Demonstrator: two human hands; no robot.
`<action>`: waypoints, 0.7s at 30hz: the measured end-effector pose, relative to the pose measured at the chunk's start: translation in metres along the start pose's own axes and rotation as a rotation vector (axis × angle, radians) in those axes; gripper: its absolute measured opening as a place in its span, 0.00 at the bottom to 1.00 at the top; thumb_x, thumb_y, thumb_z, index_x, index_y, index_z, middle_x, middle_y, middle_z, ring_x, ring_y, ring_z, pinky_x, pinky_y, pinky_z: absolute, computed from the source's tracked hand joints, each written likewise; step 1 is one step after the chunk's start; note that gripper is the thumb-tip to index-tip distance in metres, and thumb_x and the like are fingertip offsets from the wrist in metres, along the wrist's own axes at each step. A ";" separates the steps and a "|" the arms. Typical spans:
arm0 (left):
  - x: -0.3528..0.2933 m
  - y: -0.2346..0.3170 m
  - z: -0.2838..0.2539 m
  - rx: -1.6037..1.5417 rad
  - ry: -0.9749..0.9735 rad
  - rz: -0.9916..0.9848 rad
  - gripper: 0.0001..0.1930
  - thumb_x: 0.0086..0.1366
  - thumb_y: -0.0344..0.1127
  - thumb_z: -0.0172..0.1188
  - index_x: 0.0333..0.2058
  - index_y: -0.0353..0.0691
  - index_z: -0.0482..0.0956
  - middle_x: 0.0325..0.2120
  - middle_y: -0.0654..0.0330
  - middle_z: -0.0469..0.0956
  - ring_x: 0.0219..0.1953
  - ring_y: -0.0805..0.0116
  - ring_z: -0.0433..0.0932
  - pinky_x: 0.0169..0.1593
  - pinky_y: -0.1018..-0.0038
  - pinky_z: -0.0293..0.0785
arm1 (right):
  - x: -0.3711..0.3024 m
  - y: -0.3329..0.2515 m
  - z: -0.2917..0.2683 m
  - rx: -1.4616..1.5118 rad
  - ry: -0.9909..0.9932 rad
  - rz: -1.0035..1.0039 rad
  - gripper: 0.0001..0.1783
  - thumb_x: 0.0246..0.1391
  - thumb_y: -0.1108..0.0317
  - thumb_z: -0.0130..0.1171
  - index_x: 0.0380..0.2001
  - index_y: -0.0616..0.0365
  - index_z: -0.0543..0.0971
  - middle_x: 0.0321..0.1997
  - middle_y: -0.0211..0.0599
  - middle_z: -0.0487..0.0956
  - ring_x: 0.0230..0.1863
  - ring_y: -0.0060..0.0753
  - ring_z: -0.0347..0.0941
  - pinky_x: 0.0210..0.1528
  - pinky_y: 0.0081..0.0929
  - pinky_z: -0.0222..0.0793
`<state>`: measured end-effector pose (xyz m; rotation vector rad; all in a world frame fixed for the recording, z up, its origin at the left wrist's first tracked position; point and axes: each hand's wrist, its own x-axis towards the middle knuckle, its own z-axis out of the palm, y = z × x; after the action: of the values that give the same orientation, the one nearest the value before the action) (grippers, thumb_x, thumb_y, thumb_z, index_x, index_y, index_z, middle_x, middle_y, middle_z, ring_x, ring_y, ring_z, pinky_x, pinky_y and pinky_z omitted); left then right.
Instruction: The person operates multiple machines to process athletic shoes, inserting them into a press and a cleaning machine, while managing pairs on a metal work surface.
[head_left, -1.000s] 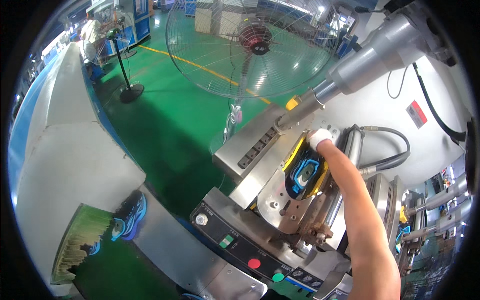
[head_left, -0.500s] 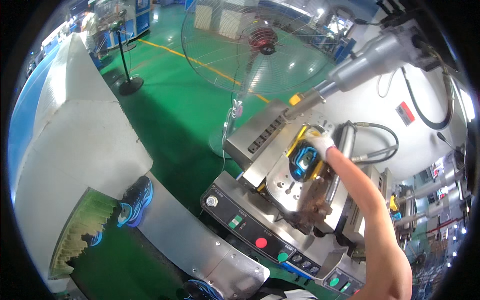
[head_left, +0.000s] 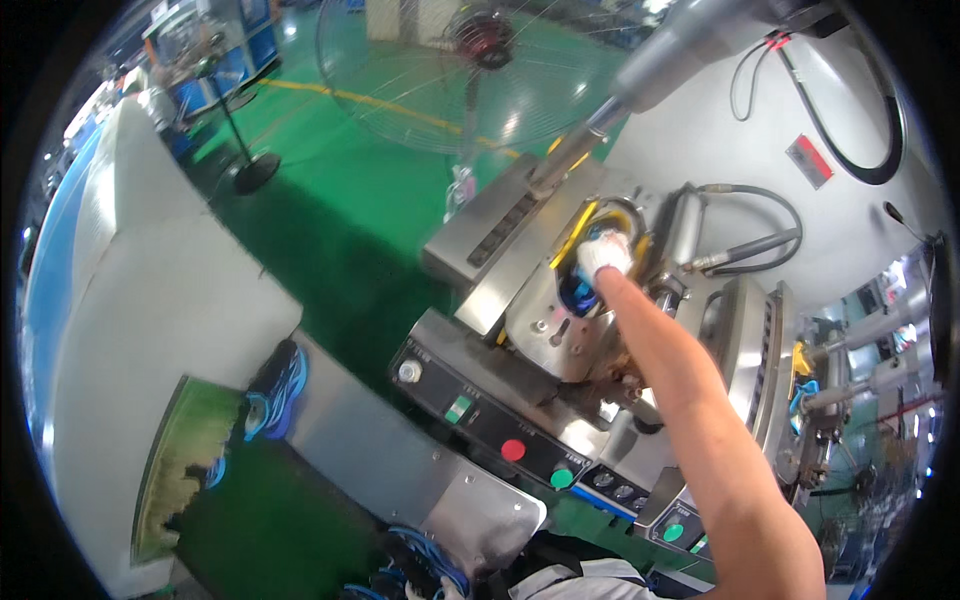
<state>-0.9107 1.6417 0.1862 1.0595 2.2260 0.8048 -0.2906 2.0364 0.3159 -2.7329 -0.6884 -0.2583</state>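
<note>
My right hand [head_left: 607, 254], in a white glove, is at the recess of the metal machine plate [head_left: 532, 310]. Its fingers curl down on a black-and-blue shoe [head_left: 577, 292] that sits there, and the fingertips are hidden. A yellow bar [head_left: 574, 236] runs along the recess beside the hand. At the lower edge only a little of my gloved left hand [head_left: 450, 589] shows, closed against another black shoe with blue laces [head_left: 425, 556].
A control panel [head_left: 485, 425] with a red and a green button fronts the machine. A slanted cylinder [head_left: 680, 55] rises above it, with a black hose [head_left: 755, 190] on the right. A caged fan [head_left: 480, 80] stands beyond. Further shoes [head_left: 277, 390] lie by the white housing [head_left: 180, 290].
My right hand has moved from the far end of the recess onto the shoe, covering much of it. More of the shoe at my left hand has come into view. The whole view has shifted.
</note>
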 end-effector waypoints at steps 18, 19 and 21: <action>0.019 0.009 -0.014 -0.136 -0.103 0.042 0.36 0.54 0.40 0.75 0.58 0.32 0.69 0.54 0.41 0.72 0.56 0.42 0.74 0.61 0.56 0.70 | -0.339 0.051 -0.202 0.673 -0.257 -0.880 0.46 0.59 0.62 0.64 0.75 0.61 0.55 0.80 0.56 0.53 0.78 0.49 0.55 0.77 0.41 0.51; 0.019 0.008 -0.018 -0.133 -0.131 0.069 0.37 0.54 0.40 0.75 0.59 0.32 0.68 0.54 0.40 0.72 0.57 0.42 0.73 0.62 0.56 0.70 | -0.365 0.067 -0.184 0.466 -0.203 -0.995 0.47 0.58 0.60 0.63 0.75 0.63 0.54 0.80 0.57 0.52 0.79 0.53 0.50 0.79 0.44 0.45; 0.013 0.014 -0.039 -0.113 -0.164 0.212 0.38 0.56 0.40 0.74 0.60 0.29 0.67 0.56 0.40 0.71 0.60 0.41 0.70 0.65 0.57 0.67 | -0.402 0.099 -0.133 -0.185 -0.258 -1.081 0.50 0.56 0.54 0.61 0.75 0.67 0.53 0.80 0.60 0.51 0.81 0.61 0.42 0.81 0.51 0.34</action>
<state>-0.9373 1.6480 0.2192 1.2722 1.9311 0.8872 -0.6046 1.7356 0.3159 -2.2653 -2.2483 -0.1924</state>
